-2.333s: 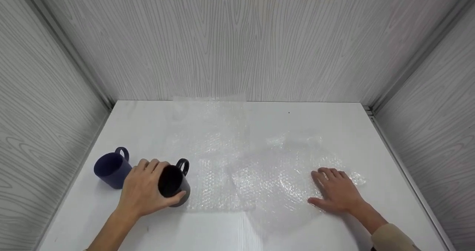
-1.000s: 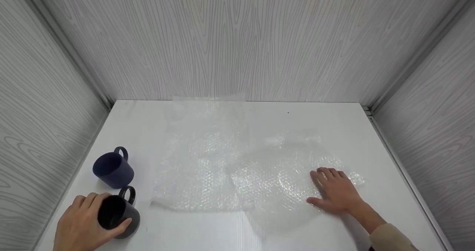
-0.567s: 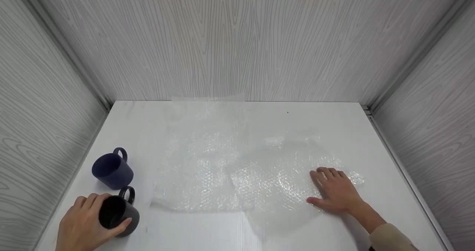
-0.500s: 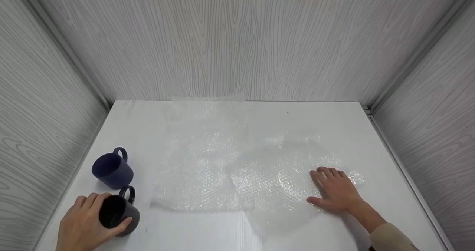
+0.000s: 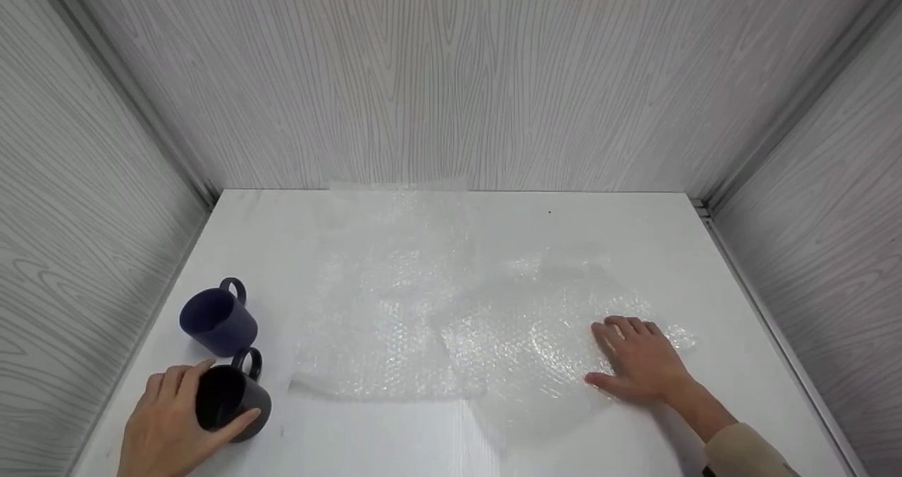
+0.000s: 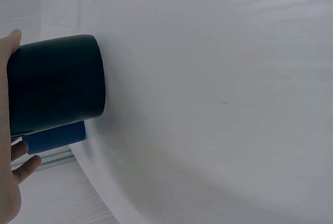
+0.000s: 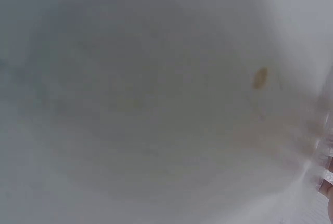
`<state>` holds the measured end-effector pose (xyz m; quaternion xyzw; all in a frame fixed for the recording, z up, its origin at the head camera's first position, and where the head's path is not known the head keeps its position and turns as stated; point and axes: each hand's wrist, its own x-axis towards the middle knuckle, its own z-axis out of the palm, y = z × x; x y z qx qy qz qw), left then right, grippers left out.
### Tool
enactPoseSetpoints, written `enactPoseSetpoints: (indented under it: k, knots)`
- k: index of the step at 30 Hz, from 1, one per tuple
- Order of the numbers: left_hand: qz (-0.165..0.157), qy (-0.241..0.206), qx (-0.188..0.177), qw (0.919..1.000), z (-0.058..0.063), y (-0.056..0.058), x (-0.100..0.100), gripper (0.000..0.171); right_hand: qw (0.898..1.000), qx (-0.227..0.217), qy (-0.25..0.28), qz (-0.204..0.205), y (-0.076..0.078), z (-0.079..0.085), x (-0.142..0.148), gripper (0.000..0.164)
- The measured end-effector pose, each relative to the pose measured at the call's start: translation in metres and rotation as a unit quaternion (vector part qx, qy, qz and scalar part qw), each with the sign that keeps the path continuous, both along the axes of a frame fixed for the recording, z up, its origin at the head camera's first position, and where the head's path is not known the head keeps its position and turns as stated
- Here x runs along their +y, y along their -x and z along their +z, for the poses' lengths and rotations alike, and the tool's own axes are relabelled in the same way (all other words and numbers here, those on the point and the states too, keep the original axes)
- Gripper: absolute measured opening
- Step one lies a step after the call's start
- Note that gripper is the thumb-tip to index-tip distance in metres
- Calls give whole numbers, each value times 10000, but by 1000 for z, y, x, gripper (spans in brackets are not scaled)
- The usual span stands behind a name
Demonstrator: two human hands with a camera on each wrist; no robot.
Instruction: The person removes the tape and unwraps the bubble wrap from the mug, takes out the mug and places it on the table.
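In the head view, a black mug [image 5: 248, 410] stands upright on the white table at the lower left, its handle pointing away. My left hand [image 5: 163, 413] is around its near left side, fingers straightened and thumb along its front. In the left wrist view, the fingertips [image 6: 27, 169] stand off the black mug [image 6: 57, 81]. Just behind stands a blue mug [image 5: 224, 327]. On the right, my right hand [image 5: 640, 361] lies with spread fingers on the bubble wrap [image 5: 521, 364]. Only a few of its fingertips [image 7: 327, 187] show in the right wrist view.
A second bubble wrap sheet [image 5: 384, 322] lies flat left of the first, running back against the rear wall [image 5: 451, 82]. The sheets overlap mid-table. Grey wood-grain panels enclose the table [image 5: 366, 442] left, right and behind.
My left hand has carried the black mug from the bubble wrap left and nearer me, beside the blue mug. Since then its fingers have loosened from the mug. My right hand stays put.
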<state>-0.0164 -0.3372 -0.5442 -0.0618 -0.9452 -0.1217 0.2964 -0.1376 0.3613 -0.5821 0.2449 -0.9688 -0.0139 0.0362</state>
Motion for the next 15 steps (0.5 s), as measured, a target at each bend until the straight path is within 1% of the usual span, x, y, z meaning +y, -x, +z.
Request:
enactPoseSetpoints:
  k: [4, 8, 10, 15]
  knots:
    - [31, -233, -283, 9993, 9, 0, 7, 99, 10000, -63, 5, -65, 1, 4, 0, 91]
    - [-97, -334, -529, 9980, 19, 5, 16, 91, 10000, -30, -57, -64, 2, 6, 0, 91]
    - [-221, -344, -516, 9978, 24, 9, 20, 89, 9999, 20, -113, -41, 3, 6, 1, 90]
    - [-572, -321, -323, 9973, 31, 18, 30, 85, 9997, 196, -129, 25, 2, 7, 2, 86]
